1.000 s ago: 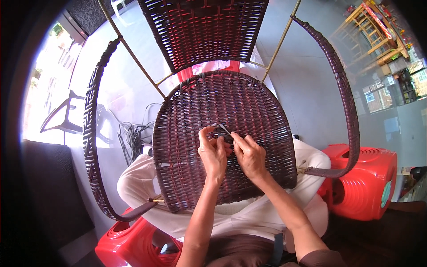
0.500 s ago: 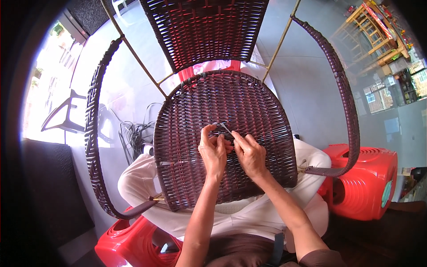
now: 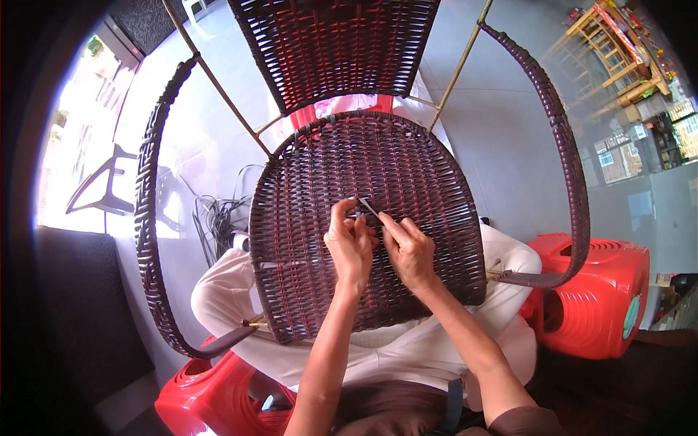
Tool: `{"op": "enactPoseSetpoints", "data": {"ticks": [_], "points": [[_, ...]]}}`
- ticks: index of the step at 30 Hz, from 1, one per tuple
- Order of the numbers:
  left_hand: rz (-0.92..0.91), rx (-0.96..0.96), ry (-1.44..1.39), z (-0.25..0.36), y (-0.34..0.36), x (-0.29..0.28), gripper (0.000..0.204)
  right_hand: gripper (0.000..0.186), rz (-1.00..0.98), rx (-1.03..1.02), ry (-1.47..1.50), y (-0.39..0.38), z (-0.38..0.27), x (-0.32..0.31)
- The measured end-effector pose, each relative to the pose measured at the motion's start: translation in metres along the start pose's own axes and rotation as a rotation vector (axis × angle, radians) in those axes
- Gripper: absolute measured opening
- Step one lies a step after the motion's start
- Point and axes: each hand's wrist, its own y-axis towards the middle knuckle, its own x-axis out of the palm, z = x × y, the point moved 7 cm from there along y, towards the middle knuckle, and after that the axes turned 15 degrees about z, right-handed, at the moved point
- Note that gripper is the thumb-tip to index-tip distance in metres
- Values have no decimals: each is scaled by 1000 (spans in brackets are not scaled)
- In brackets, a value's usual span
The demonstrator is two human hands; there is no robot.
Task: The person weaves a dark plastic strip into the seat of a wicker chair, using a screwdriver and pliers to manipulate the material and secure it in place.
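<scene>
On my lap rests a dark brown woven chair seat [image 3: 313,163], its woven backrest [image 3: 334,51] above it on a brass-coloured frame. At the seat's middle, my right hand [image 3: 407,254] is closed on a thin pale tool or strip [image 3: 368,206], which points up-left toward a small dark spot in the weave. My left hand [image 3: 350,251] is beside it, fingers bent and pinched on the weave around that spot; what exactly they hold is too small to make out. Woven armrests [image 3: 149,189] curve round either side of the seat.
Red plastic stools stand at lower left [image 3: 196,392] and right [image 3: 596,298]. A tangle of dark strands [image 3: 218,225] lies on the grey floor [image 3: 465,94] to the left. A wooden frame item [image 3: 603,51] is at upper right, a white chair [image 3: 196,11] at top left.
My fingers and the thin item have shifted slightly upward on the seat, and my left index finger is a little higher. The chair has barely moved.
</scene>
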Motion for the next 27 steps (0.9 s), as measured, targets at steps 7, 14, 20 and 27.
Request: {"op": "enactPoseSetpoints", "data": {"ticks": [7, 14, 20, 27], "points": [[-14, -36, -99, -3, 7, 0, 22, 30, -3, -3, -11, 1, -2, 0], [-4, -39, -122, -9, 8, 0, 21, 27, -10, 42, 17, 4, -3, -4], [-55, -118, -149, -15, 8, 0, 28, 24, -138, 89, -94, 26, -14, -23], [-66, -145, -161, -19, 7, 3, 35, 18, -295, 19, -158, 44, -13, -5]]}}
